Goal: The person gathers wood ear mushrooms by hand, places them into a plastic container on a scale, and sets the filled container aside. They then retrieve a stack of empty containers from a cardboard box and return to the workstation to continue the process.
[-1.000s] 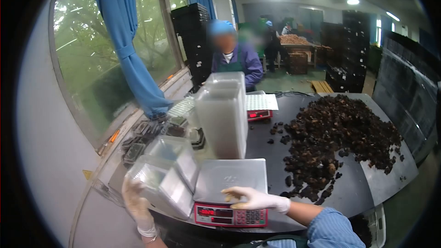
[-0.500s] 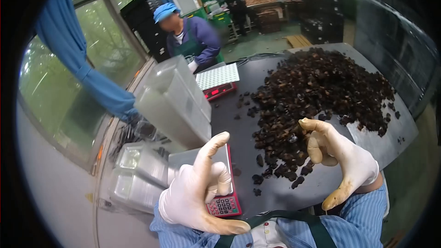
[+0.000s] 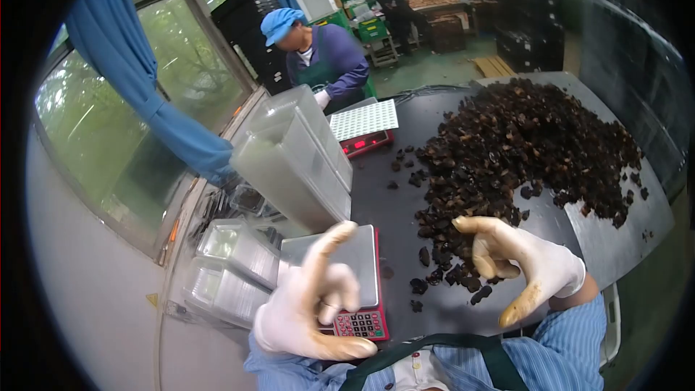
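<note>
My left hand [image 3: 311,300], in a white glove with yellowed fingertips, is above the front of a red-framed scale with a metal pan [image 3: 367,261] and partly hides its keypad. Its thumb and index finger are stretched wide apart, the other fingers half curled, nothing in them. My right hand [image 3: 532,262], gloved the same way, hovers at the near edge of a heap of dark brown, fungus-like pieces [image 3: 528,145]. Thumb and index finger are spread there too, and the hand holds nothing. Small loose pieces [image 3: 480,295] lie on the dark table between the hands.
Tall stacks of clear plastic trays [image 3: 293,163] stand behind the scale, with more tray stacks [image 3: 228,275] to the left. Beyond is a second scale with a patterned white sheet [image 3: 364,120]. Across the table, a person in a blue cap [image 3: 318,58] stands.
The view has shifted, moving the scene to the right. Against the table, both hands have moved slightly left, still spread. The person across the table has lowered their head.
</note>
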A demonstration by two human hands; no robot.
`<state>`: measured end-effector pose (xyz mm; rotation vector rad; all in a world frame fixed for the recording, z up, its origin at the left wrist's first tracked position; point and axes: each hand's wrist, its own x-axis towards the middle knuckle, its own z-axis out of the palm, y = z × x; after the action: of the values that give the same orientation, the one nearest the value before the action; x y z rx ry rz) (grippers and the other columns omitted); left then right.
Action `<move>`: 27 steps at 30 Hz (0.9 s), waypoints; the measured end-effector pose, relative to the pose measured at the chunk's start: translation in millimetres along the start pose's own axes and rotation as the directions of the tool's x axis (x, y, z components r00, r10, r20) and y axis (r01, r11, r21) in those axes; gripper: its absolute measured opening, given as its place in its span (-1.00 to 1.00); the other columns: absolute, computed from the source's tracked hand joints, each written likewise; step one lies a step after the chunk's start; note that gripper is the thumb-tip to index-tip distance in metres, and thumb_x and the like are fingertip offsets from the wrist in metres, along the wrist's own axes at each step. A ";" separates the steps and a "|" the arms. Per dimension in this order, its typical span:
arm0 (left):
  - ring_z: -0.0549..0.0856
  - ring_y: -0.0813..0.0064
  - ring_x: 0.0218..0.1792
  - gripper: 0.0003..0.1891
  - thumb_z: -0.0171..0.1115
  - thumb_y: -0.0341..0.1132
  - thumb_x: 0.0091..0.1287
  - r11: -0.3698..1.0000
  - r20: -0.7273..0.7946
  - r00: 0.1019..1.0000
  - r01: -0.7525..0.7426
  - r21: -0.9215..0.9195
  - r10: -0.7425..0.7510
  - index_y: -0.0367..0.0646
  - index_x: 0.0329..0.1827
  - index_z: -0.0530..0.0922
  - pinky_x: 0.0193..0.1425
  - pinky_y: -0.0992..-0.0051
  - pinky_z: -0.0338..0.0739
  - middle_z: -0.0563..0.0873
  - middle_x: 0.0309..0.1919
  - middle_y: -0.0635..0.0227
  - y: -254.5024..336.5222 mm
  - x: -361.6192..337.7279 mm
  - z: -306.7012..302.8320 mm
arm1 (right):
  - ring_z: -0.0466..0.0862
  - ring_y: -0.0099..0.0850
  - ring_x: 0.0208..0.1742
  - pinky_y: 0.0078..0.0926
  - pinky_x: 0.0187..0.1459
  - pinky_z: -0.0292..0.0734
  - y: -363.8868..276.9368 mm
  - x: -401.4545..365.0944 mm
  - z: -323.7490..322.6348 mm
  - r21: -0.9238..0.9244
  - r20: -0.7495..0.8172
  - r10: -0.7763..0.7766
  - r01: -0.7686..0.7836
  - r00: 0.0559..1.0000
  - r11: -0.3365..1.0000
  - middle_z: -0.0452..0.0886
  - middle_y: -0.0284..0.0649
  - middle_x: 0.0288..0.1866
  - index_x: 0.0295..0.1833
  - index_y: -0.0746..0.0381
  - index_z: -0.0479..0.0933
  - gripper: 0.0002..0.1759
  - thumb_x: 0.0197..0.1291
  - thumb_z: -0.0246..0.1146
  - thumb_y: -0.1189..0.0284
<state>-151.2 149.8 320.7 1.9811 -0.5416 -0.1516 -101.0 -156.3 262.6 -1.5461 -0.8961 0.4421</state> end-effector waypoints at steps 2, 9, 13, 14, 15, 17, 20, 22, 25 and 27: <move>0.44 0.74 -0.56 0.17 0.62 -0.20 -0.22 0.995 -0.199 0.978 -0.046 0.086 0.062 -0.22 0.47 0.03 -0.48 0.71 0.34 0.59 -0.38 0.37 -13.3 -16.2 -25.2 | 0.41 -0.49 -0.48 -0.54 -0.42 0.34 13.4 -4.4 -1.6 -0.198 -0.084 0.169 -0.183 0.982 0.963 0.41 -0.25 -0.46 0.35 0.38 0.16 0.01 -0.15 0.51 0.18; 0.60 0.14 -0.12 -0.35 0.35 -0.20 0.06 0.210 -0.733 0.645 0.702 0.680 0.215 -0.21 0.24 0.41 0.04 0.29 0.48 0.60 -0.15 0.11 -151.8 -118.4 -216.1 | 0.64 0.00 -0.09 -0.21 -0.03 0.52 209.9 -99.9 79.4 -0.622 -0.216 0.719 -0.661 0.661 0.420 0.64 0.07 -0.17 0.12 0.15 0.50 -0.22 0.07 0.06 -0.29; 0.61 0.05 -0.10 -0.51 0.32 -0.12 0.04 -0.079 -0.898 0.432 0.896 0.438 -0.083 -0.23 0.00 0.56 0.01 0.29 0.51 0.63 -0.17 0.02 -270.1 -191.6 -304.6 | 0.62 -0.03 -0.03 -0.22 0.00 0.51 254.7 -107.9 139.7 -0.358 -0.536 0.721 -0.891 0.440 0.279 0.64 0.05 -0.14 0.07 0.24 0.42 -0.26 -0.02 0.25 -0.16; 0.62 0.04 -0.13 -0.57 0.33 -0.13 0.04 -0.114 -0.902 0.424 0.895 0.431 -0.084 -0.22 -0.09 0.58 -0.02 0.29 0.53 0.64 -0.18 0.02 -271.7 -190.8 -298.6 | 0.63 -0.02 -0.06 -0.20 -0.01 0.51 248.2 -103.1 144.8 -0.345 -0.589 0.666 -0.888 0.457 0.304 0.63 0.05 -0.16 0.01 0.27 0.41 -0.29 -0.06 0.33 -0.08; 0.64 0.04 -0.16 -0.62 0.33 -0.14 0.03 -0.149 -0.906 0.414 0.894 0.423 -0.084 -0.22 -0.17 0.61 -0.06 0.29 0.55 0.65 -0.20 0.02 -271.2 -190.3 -293.8 | 0.63 -0.02 -0.06 -0.20 -0.01 0.51 247.1 -102.0 147.6 -0.351 -0.598 0.645 -0.879 0.476 0.323 0.63 0.05 -0.16 0.02 0.27 0.40 -0.29 -0.06 0.33 -0.08; 0.65 0.05 -0.30 -0.75 0.37 -0.20 0.00 -0.021 -0.859 0.512 0.859 0.512 -0.024 -0.20 -0.41 0.59 -0.24 0.20 0.55 0.67 -0.30 0.05 -262.1 -195.1 -296.0 | 0.63 -0.01 -0.07 -0.20 -0.02 0.52 243.2 -100.8 149.6 -0.374 -0.609 0.603 -0.857 0.515 0.355 0.63 0.07 -0.17 0.03 0.29 0.39 -0.29 -0.04 0.32 -0.06; 0.64 0.06 -0.34 -0.78 0.38 -0.25 -0.02 0.179 -0.827 0.559 0.821 0.542 -0.059 -0.19 -0.47 0.55 -0.29 0.14 0.52 0.66 -0.33 0.07 -247.9 -206.1 -299.2 | 0.63 -0.02 -0.09 -0.22 -0.03 0.51 232.1 -91.1 147.6 -0.332 -0.614 0.648 -0.893 0.450 0.304 0.62 0.05 -0.18 -0.05 0.31 0.38 -0.34 -0.03 0.34 -0.02; 0.62 0.10 -0.33 -0.81 0.35 -0.30 -0.01 0.181 -0.818 0.575 0.803 0.568 0.015 -0.18 -0.47 0.52 -0.29 0.15 0.50 0.63 -0.34 0.13 -242.4 -206.4 -288.2 | 0.63 -0.03 -0.10 -0.23 -0.05 0.52 222.4 -79.6 149.2 -0.278 -0.641 0.673 -0.929 0.368 0.243 0.64 0.02 -0.21 -0.08 0.29 0.38 -0.39 -0.04 0.35 0.03; 0.60 0.15 -0.30 -0.86 0.30 -0.36 0.02 0.068 -0.748 0.628 0.755 0.653 0.215 -0.15 -0.44 0.51 -0.28 0.19 0.51 0.60 -0.36 0.23 -253.2 -213.1 -281.7 | 0.64 -0.04 -0.11 -0.22 -0.05 0.52 228.5 -79.7 156.0 -0.288 -0.701 0.615 -0.933 0.360 0.217 0.64 0.00 -0.22 -0.08 0.28 0.38 -0.40 -0.07 0.37 0.06; 0.58 0.17 -0.28 -0.89 0.27 -0.39 0.04 0.035 -0.732 0.631 0.751 0.660 0.255 -0.13 -0.41 0.50 -0.27 0.22 0.51 0.57 -0.36 0.27 -244.1 -207.8 -275.3 | 0.63 -0.03 -0.12 -0.21 -0.07 0.52 233.1 -81.8 160.3 -0.309 -0.732 0.565 -0.925 0.380 0.222 0.63 0.01 -0.22 -0.08 0.27 0.38 -0.41 -0.09 0.37 0.08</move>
<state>-168.8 556.3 206.8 3.2148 0.6391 1.1188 -201.7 -103.8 -9.1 -2.6896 0.3431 0.3902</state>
